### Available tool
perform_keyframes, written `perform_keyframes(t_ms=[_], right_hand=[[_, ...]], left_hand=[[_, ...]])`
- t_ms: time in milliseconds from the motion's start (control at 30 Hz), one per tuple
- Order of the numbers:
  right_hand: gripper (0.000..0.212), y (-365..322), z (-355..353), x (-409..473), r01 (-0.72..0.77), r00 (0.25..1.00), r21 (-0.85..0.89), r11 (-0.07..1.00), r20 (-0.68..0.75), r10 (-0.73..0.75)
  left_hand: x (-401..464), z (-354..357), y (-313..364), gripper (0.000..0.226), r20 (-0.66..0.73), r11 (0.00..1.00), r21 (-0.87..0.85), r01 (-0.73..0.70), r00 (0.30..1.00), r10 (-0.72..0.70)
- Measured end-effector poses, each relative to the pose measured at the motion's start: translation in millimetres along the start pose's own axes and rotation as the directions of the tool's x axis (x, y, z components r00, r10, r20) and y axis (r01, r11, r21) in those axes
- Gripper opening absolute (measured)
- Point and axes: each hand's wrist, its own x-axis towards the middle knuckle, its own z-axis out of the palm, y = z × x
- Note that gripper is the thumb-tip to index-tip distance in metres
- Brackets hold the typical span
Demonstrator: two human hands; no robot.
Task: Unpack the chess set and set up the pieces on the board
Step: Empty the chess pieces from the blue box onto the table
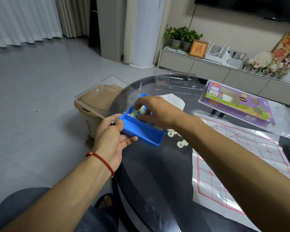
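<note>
Dark glass table (157, 173), left grip (113, 136) holding blue box (141, 129), right grip (155, 108) pinching white pieces (141, 110) inside

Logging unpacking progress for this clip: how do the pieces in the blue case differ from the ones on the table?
The pieces in the blue case lie heaped under the right hand; the pieces on the table lie loose and untouched. The cased ones ride in the blue case, held tilted by the left hand; the table ones rest flat. Both are pale discs.
</note>
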Motion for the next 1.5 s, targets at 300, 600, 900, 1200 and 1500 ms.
perform_keyframes(t_ms=[300,600,900,1200,1500], right_hand=[[0.030,5.0,-18.3,-0.4,-0.081,0.989,0.026,0.996,0.126,0.077],[0.052,16.7,-19.1,-7.7,-0.104,0.940,0.083,0.991,0.335,0.070],[0.032,18.6,-25.8,-14.4,-0.064,0.930,0.037,0.997,0.364,0.046],[0.026,18.4,-22.7,-15.9,-0.056,0.929,0.052,0.997,0.369,0.033],[0.016,22.6,-17.6,-18.7,-0.036,0.970,0.081,0.996,0.244,0.015]], left_hand=[[2.8,-1.5,1.1,0.022,-0.010,1.000,0.013,0.003,1.000,-0.003],[3.3,-2.4,2.0,0.020,-0.018,0.999,0.034,0.020,1.000,-0.019],[6.2,-2.6,1.7,0.023,-0.026,0.998,0.040,0.055,0.998,-0.054],[5.7,-1.8,0.6,0.024,-0.022,0.997,0.052,0.053,0.998,-0.052],[8.2,-3.9,0.5,0.023,-0.033,0.995,0.032,0.096,0.995,-0.095]])
